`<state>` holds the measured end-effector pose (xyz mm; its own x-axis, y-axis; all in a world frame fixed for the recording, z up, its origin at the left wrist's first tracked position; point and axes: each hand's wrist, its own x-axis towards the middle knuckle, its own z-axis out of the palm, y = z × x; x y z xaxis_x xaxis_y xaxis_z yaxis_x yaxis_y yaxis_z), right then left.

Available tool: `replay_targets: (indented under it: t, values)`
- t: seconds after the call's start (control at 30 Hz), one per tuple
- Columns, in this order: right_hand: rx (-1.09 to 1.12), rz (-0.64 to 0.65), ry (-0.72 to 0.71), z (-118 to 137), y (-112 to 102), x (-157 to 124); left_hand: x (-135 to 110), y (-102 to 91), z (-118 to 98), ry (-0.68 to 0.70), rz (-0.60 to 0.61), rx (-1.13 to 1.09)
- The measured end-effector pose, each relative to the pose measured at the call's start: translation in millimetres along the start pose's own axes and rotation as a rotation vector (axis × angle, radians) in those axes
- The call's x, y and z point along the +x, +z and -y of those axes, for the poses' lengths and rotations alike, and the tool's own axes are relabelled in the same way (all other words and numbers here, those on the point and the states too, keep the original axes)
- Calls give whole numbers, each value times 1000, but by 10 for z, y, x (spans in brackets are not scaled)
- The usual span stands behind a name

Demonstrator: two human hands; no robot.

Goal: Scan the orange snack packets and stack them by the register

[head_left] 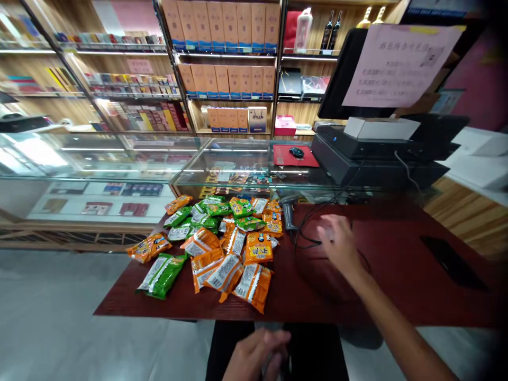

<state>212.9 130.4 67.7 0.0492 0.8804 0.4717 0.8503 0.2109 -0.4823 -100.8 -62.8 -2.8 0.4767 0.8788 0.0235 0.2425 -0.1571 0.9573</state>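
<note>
On the dark-red surface (392,264), left of the R hand (337,241), note a loose pile of orange pkts (259,248) & green pkts (162,275), w/ a handheld scanner (288,214) and black cable (309,245) just beside. Judging by crinkled, glossy film, expect light, soft, slippery handling, w/ contents perhaps crushable: pinch at a flat end, not mid-pack; treat scanner as prob. rigid (take by handle), cable as limp. See fingers half-curled on the R hand near the cable, bent on the L hand (257,352) over the lap (317,349), but too blurred to tell whether gripping anything.
</note>
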Motion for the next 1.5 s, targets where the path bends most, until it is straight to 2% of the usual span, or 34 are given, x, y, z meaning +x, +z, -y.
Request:
replay_targets:
  t: [0.07,0.1,0.13,0.2,0.3,0.47,0.6,0.7,0.9,1.1,1.23,1.37,1.43,1.5]
  values:
    - [-19,95,63,326,350,290,284,-204,-276,158,-157,211]
    - [-41,123,115,415,507,423,453,-281,-384,228,-236,327]
    - [-68,146,174,466,650,543,626,-337,-459,241,-304,441]
    - [-124,175,305,492,881,733,950,-393,-500,196,-403,667]
    - [-182,228,465,459,1079,902,1282,-408,-378,88,-418,909]
    - [-218,364,527,392,1093,1015,1459,-474,-263,-15,-286,1054]
    - [-218,430,513,283,953,960,1515,-569,-329,-22,-292,1062]
    - [-207,444,497,140,814,793,1539,-656,-354,-17,-295,1026]
    - [-94,391,433,-171,512,304,1522,-835,-390,37,-359,792]
    - [220,346,258,-227,228,-79,1618,-950,-401,100,-523,340]
    - [489,404,205,-118,100,-233,1737,-955,-435,118,-632,15]
    - [685,409,197,118,-21,-372,1894,-886,-523,74,-621,-570]
    - [789,378,194,272,-87,-459,1974,-835,-588,73,-638,-748]
    - [891,359,216,430,-137,-567,2046,-787,-663,73,-588,-881]
